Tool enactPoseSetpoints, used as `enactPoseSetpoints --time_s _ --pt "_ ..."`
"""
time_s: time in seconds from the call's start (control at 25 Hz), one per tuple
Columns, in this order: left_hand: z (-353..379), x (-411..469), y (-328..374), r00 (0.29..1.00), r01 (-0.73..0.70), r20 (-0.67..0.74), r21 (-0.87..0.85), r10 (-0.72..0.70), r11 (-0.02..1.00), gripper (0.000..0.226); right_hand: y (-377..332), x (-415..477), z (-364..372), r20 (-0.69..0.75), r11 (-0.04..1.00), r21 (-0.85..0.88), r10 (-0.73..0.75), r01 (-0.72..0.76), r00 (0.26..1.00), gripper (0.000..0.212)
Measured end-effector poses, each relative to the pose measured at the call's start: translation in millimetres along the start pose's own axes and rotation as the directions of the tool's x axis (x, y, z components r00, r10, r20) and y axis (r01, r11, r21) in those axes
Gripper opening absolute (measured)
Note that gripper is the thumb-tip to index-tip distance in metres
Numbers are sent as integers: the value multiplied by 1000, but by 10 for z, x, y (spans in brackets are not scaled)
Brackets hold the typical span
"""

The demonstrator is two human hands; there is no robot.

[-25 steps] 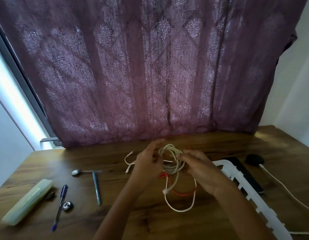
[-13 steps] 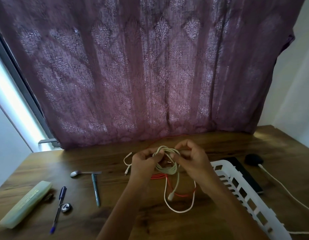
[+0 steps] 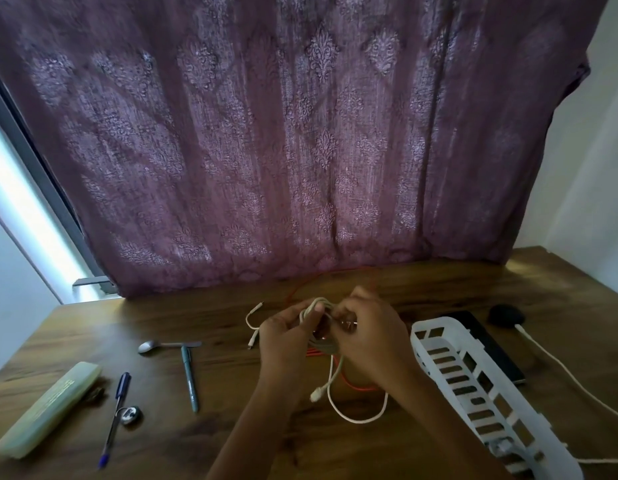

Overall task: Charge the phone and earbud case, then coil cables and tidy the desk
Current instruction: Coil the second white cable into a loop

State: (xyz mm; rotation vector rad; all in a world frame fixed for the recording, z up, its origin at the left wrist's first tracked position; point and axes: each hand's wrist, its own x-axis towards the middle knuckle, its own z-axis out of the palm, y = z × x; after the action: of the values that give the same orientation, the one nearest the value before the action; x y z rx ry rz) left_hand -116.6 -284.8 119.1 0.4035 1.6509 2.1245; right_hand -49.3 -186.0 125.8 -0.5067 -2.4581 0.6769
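A coiled white cable (image 3: 317, 308) is held above the middle of the wooden desk (image 3: 335, 441). My left hand (image 3: 285, 336) grips its left side with the thumb over the loops. My right hand (image 3: 368, 332) pinches the right side of the coil. One end with a plug (image 3: 316, 395) hangs down, and a loose loop (image 3: 361, 415) lies on the desk. An orange cable (image 3: 356, 385) runs under my hands. A short white cable (image 3: 252, 323) lies just left of them. The dark phone (image 3: 491, 348) lies at the right, behind a white basket. A black round object (image 3: 505, 314) with a white cord sits beyond it.
The white slotted basket (image 3: 474, 386) stands at the right, close to my right forearm. On the left lie a spoon (image 3: 162, 345), a grey pen (image 3: 190, 375), a blue pen (image 3: 115, 417), a small metal piece (image 3: 129, 414) and a pale green case (image 3: 48, 408). A purple curtain (image 3: 300, 150) hangs behind.
Both hands have drawn closer together around the coil and lowered slightly. The hanging cable end has swung a little to the left.
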Motion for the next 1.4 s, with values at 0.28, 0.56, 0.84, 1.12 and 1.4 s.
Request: enactPoseSetpoints --time_s 0.28,0.56,0.84,1.12,1.4 --pt "-154 26 7 949 -291 223 337 225 895 28 17 119 -259 463 776 434 244 -458 852 27" --pt "-96 77 39 960 -266 -28 219 278 939 12 80 125 -358 547 351 742 175 -572 818 8" --pt "-33 76 69 953 -241 -115 267 279 933 11 163 142 -248 38 856 495 152 -151 988 8" --pt "-29 17 62 996 90 -2 -151 -91 984 24 139 69 -119 449 220 835 258 -504 856 19" --pt "-141 100 293 945 -201 324 493 36 847 35 136 79 -221 457 476 750 128 -459 880 27"
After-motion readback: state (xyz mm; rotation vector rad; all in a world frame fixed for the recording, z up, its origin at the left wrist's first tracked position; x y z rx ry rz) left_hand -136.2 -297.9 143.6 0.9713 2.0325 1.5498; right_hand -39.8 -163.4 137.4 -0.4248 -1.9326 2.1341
